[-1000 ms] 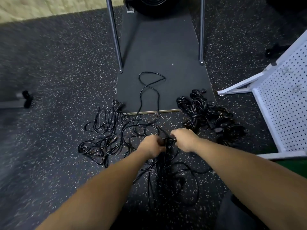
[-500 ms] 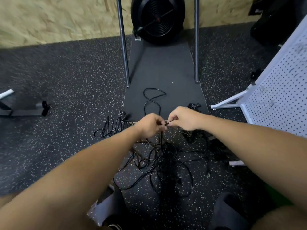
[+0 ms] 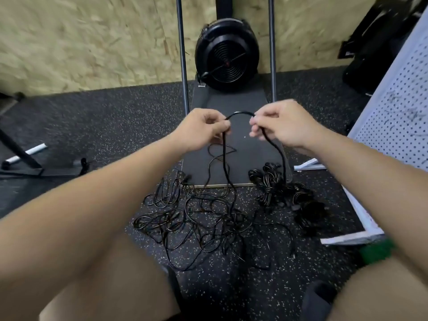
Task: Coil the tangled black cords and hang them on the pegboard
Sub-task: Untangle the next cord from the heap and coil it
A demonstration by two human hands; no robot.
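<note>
My left hand (image 3: 203, 129) and my right hand (image 3: 281, 122) are raised side by side, each pinching the same black cord (image 3: 240, 114), which arches between them. From both hands the cord hangs down to the tangled black cords (image 3: 196, 218) spread on the speckled floor. A second heap of bundled black cords (image 3: 287, 195) lies to the right of the tangle. The white pegboard (image 3: 398, 112) stands tilted at the right edge, with a few hooks on it.
A dark mat (image 3: 234, 144) lies beyond the cords, flanked by two upright metal poles (image 3: 183, 61). A round black fan-like unit (image 3: 227, 54) stands against the chipboard wall. The pegboard's white frame foot (image 3: 352, 237) rests on the floor at right. A black stand (image 3: 23, 158) lies at left.
Both hands have lifted from the floor tangle, carrying a cord up, and moved apart so a short arch of cord spans them. The view has tilted up toward the wall.
</note>
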